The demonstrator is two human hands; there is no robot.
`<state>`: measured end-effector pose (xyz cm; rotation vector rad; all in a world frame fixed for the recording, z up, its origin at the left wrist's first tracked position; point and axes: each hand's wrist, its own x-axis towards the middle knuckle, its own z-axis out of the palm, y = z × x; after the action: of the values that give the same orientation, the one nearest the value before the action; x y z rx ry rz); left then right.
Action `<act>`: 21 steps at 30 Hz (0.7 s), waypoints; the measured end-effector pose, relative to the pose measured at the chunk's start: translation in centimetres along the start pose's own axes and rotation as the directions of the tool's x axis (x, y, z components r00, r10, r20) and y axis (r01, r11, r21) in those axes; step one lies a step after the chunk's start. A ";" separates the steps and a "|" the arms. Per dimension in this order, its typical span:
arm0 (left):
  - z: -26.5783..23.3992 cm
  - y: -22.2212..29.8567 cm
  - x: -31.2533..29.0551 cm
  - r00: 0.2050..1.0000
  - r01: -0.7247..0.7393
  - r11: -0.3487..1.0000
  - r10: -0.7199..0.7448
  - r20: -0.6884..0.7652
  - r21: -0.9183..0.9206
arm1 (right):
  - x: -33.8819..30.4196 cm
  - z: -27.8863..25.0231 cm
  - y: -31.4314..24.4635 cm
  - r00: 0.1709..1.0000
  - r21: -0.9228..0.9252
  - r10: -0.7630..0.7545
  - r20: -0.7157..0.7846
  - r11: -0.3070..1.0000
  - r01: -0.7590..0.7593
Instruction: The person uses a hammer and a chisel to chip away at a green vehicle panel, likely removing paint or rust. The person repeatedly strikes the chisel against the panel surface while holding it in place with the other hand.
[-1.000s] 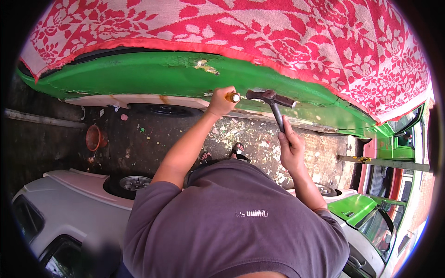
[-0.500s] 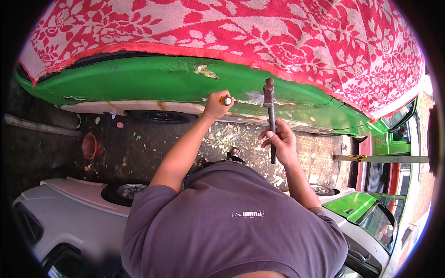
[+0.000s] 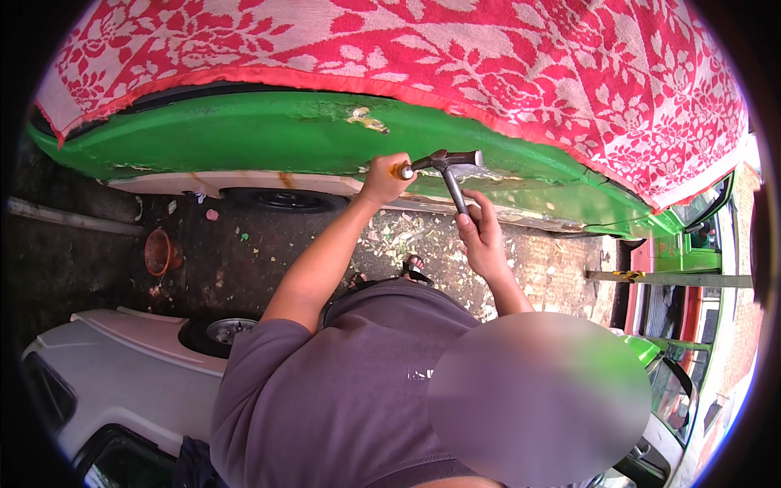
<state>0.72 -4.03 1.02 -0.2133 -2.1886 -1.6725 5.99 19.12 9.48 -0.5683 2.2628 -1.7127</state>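
Note:
My left hand [image 3: 382, 179] is closed around the amber handle of a tool [image 3: 404, 172]; a pale round cap shows at its end. The tool's far part is hidden, so I cannot tell its kind. In my right hand [image 3: 486, 241] is a hammer [image 3: 453, 187], gripped by its dark handle. Its metal head lies sideways, one tapered end close beside the cap; whether they touch I cannot tell. Both hands are at the side of a green vehicle [image 3: 260, 134], whose paint is chipped and scraped near them.
A red and pale floral cloth [image 3: 488, 65] covers the vehicle's upper part. Behind me stands a whitish vehicle [image 3: 154, 390]. An orange-brown bucket [image 3: 161, 252] sits on the left, and paint flakes litter the dark ground [image 3: 260, 244]. To the right is a pole [image 3: 675, 279].
The hammer has swung from upright to a leftward tilt, its head now beside the amber tool's cap. My right hand has moved slightly left and up; my left hand has barely shifted.

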 end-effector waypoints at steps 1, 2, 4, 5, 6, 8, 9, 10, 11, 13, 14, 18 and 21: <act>0.0 0.1 0.1 1.000 -0.009 1.000 0.009 -0.005 0.005 | -0.2 0.0 -0.5 0.999 -0.109 -0.004 -0.038 0.994 0.000; 0.0 0.2 0.2 1.000 -0.018 1.000 0.018 -0.009 0.010 | 0.0 0.1 -0.6 0.974 -0.227 -0.215 -0.070 0.954 0.195; 0.1 0.4 0.3 1.000 0.014 1.000 -0.014 -0.006 -0.013 | -0.1 0.2 -0.9 0.901 -0.387 -0.429 -0.066 0.843 0.373; 0.1 0.4 0.3 1.000 0.029 0.999 -0.030 -0.003 -0.024 | -0.5 0.2 -1.1 0.896 -0.426 -0.441 -0.053 0.821 0.380; 0.2 0.2 0.3 0.999 0.046 0.998 -0.046 0.004 -0.038 | -0.4 0.2 -1.7 0.923 -0.456 -0.383 -0.029 0.827 0.328; 0.2 -0.2 0.4 0.997 0.079 0.995 -0.078 0.020 -0.065 | -0.2 0.2 -3.2 0.966 -0.518 -0.257 0.012 0.825 0.226; 0.3 -0.2 0.5 0.998 0.055 0.997 -0.055 0.016 -0.046 | -0.5 0.0 -3.5 0.975 -0.502 -0.221 -0.023 0.846 0.180; 0.3 -0.2 0.5 0.999 0.032 0.999 -0.032 0.012 -0.026 | -0.5 0.0 -3.2 0.946 -0.467 -0.317 -0.065 0.848 0.252; 0.4 -0.2 0.5 1.000 0.009 1.000 -0.009 0.008 -0.006 | -0.4 0.1 -2.5 0.906 -0.434 -0.408 -0.110 0.840 0.326; 0.4 0.3 0.4 0.999 0.031 0.998 -0.030 0.018 -0.062 | -0.9 0.0 -2.2 0.903 -0.442 -0.417 -0.103 0.832 0.334; 0.4 0.4 0.4 0.999 0.041 0.995 -0.040 0.023 -0.089 | -0.8 -0.1 -2.3 0.930 -0.458 -0.364 -0.052 0.836 0.302; 0.5 -0.5 0.6 1.000 0.024 0.998 -0.024 0.000 -0.051 | -0.7 -0.2 -3.0 0.955 -0.425 -0.292 -0.045 0.871 0.246; 0.5 0.0 0.6 0.999 0.026 1.000 -0.026 0.020 -0.006 | -0.7 -0.6 -3.3 0.966 -0.478 -0.257 -0.038 0.853 0.208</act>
<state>0.08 -3.60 1.10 -0.2055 -2.2099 -1.6986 6.88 19.15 12.80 -0.9065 2.8050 -1.2923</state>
